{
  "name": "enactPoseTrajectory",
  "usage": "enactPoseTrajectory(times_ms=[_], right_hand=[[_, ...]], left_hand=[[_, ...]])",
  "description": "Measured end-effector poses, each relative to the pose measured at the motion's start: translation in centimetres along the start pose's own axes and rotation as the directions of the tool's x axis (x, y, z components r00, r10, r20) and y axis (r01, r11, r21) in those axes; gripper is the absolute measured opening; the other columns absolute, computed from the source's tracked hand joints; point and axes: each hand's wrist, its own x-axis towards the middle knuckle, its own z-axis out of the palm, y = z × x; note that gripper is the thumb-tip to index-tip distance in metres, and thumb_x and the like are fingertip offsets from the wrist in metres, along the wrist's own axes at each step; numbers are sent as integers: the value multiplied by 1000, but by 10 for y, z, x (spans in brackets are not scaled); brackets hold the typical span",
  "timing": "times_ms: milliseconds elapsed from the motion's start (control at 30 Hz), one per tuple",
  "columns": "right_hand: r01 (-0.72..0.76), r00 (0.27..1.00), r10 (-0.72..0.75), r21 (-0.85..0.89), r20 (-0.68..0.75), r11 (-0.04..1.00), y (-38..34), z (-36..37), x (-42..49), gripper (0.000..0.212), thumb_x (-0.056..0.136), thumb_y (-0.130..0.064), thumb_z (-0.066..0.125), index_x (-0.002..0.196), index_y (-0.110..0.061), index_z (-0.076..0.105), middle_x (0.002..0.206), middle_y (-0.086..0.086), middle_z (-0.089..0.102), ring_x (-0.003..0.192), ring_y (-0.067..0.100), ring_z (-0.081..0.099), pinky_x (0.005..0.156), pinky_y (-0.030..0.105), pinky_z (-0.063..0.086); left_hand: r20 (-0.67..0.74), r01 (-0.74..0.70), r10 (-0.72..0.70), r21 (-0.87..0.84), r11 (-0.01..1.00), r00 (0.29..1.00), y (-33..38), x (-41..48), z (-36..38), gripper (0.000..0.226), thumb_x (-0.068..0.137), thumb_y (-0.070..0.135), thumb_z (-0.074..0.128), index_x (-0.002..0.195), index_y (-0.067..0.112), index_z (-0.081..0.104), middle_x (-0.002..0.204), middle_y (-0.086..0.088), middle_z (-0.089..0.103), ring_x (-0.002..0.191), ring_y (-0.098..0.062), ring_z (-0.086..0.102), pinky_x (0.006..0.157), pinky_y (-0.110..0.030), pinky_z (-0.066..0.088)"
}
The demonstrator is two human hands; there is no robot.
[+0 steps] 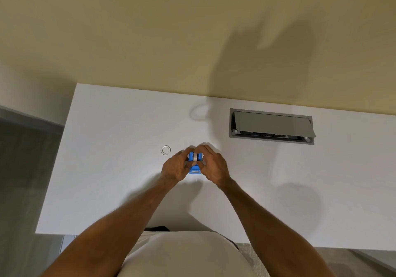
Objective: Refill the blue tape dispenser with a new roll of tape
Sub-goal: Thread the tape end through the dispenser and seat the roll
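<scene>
Here your left hand and right hand close together on the blue tape dispenser from either side, at the middle of the white desk. A white roll sits in it (a clear ring lies just left).

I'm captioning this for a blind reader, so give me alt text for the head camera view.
Two bare hands, left hand and right hand, grip a blue tape dispenser holding a white roll, on a white desk. A clear tape ring lies just left; a grey cable hatch sits far right.
</scene>
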Motion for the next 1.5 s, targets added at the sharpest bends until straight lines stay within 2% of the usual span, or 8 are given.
enactPoseTrajectory(times_ms=[167, 367, 667, 900, 1167, 1267, 1367, 1500], right_hand=[[24, 1000, -24, -36, -12, 999, -1, -1, -1, 58, 97, -41, 68, 146, -15, 52, 144, 3, 61, 123, 19, 65, 111, 29, 53], [23, 1000, -22, -171, 5, 985, -2, 0, 2, 61, 96, -49, 67, 147, -19, 49, 147, -1, 55, 127, 16, 62, 109, 28, 53], [88, 996, -87, -351, 19, 932, -4, -1, 10, 50, 102, -47, 58, 145, -24, 49, 145, -4, 51, 123, 15, 61, 103, 29, 55], [110, 994, -111, -315, 13, 943, -2, -3, 11, 49, 102, -45, 59, 143, -21, 50, 143, -4, 57, 123, 15, 63, 104, 30, 54], [119, 992, -125, -262, -5, 958, -4, -4, 12, 49, 101, -44, 61, 141, -17, 54, 139, 0, 64, 123, 17, 64, 112, 29, 50], [122, 992, -129, -232, -13, 965, -3, -6, 10, 47, 100, -42, 63, 138, -17, 56, 135, 1, 66, 118, 18, 67, 108, 29, 54], [134, 989, -144, -189, -40, 973, -2, -9, 8, 41, 98, -41, 66, 131, -17, 59, 126, 0, 68, 110, 18, 69, 101, 29, 58], [155, 986, -162, -185, -23, 970, -3, -12, 8, 42, 97, -39, 69, 131, -16, 60, 127, 0, 68, 111, 18, 68, 104, 30, 56]], left_hand=[[-27, -66, 64, -75, 995, 998, -3, -4, -4, 48, 108, 24, 51, 156, 25, 47, 142, -4, 61, 135, -27, 58, 112, -46, 52], [-89, -70, 55, -174, 982, 995, -2, -11, -2, 51, 105, 6, 47, 154, 22, 53, 149, 2, 60, 139, -22, 57, 118, -40, 48], [-71, -87, 77, -156, 984, 995, -4, -15, -2, 55, 106, 9, 45, 159, 21, 46, 163, 6, 49, 152, -17, 47, 126, -39, 41], [-64, -109, 99, -174, 979, 993, -3, -14, -5, 48, 107, 10, 50, 155, 18, 52, 156, 3, 58, 144, -19, 56, 121, -30, 42], [-58, -95, 86, -171, 981, 995, -1, -16, -6, 53, 104, 8, 49, 156, 21, 52, 156, 6, 57, 145, -18, 55, 123, -32, 43], [-64, -85, 76, -152, 985, 995, -1, -15, -7, 50, 107, 11, 47, 155, 23, 53, 155, 7, 58, 144, -17, 57, 119, -25, 42], [-46, -74, 69, -123, 990, 997, -2, -14, -8, 50, 108, 12, 46, 156, 24, 51, 157, 6, 56, 145, -18, 55, 123, -31, 43], [-37, -43, 38, -145, 988, 999, 0, -13, -9, 54, 104, 6, 47, 157, 20, 50, 158, 1, 56, 146, -23, 54, 124, -37, 43]])
